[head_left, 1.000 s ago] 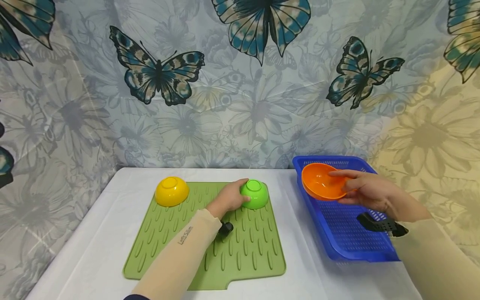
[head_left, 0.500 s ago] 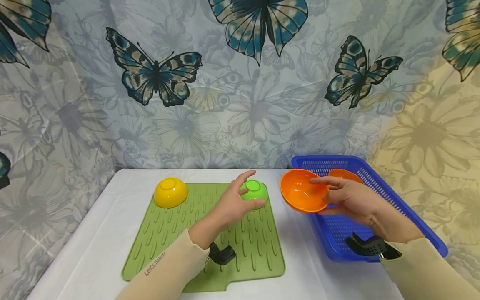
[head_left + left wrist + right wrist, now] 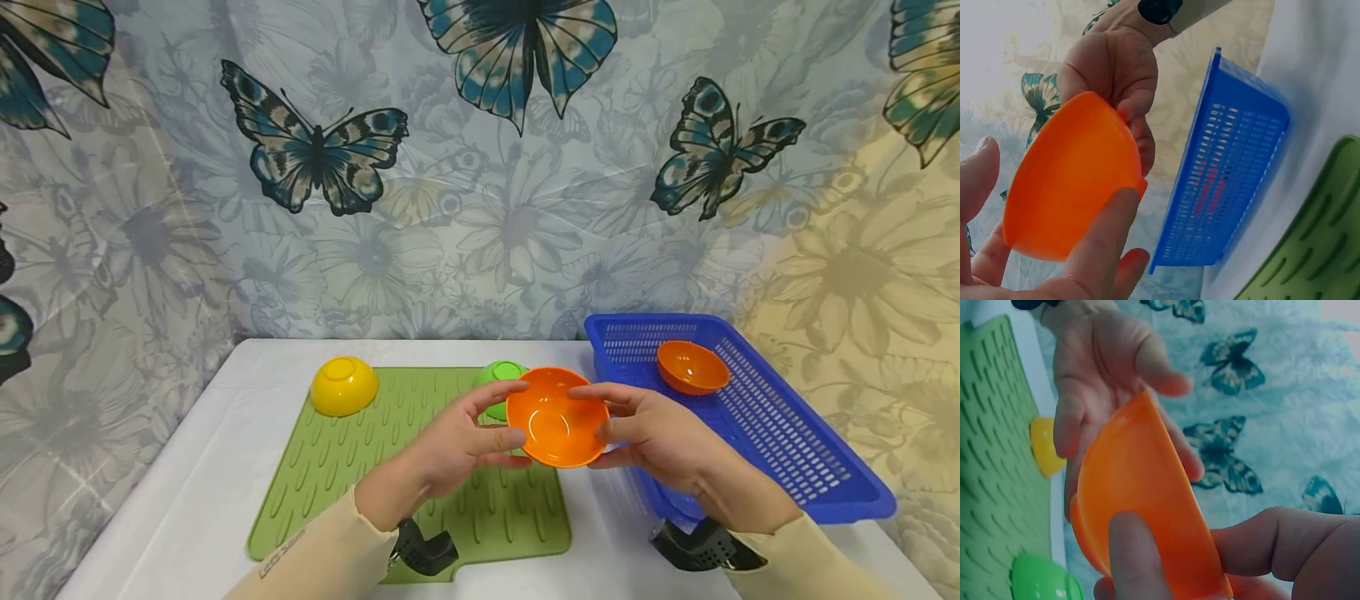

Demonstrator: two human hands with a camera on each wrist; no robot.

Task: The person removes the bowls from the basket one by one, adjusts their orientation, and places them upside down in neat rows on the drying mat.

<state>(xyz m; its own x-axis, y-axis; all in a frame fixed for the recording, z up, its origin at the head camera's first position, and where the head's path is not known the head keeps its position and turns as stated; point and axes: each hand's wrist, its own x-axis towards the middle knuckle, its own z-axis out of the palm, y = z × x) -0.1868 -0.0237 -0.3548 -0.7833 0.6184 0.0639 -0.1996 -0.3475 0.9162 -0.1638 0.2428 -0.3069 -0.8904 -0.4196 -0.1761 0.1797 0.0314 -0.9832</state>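
Where the orange bowl (image 3: pixel 558 425) overlaps, green matting (image 3: pixel 498 521) hides.

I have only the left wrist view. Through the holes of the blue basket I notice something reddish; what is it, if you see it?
Observer: Probably a second orange bowl: the head view shows one inside the blue basket.
Operator: I see only part of the green ridged mat; what is on it?
Observer: A yellow bowl and a green bowl, both upside down.
Operator: Is the raised orange bowl empty?
Observer: Yes, the head view shows nothing inside it.
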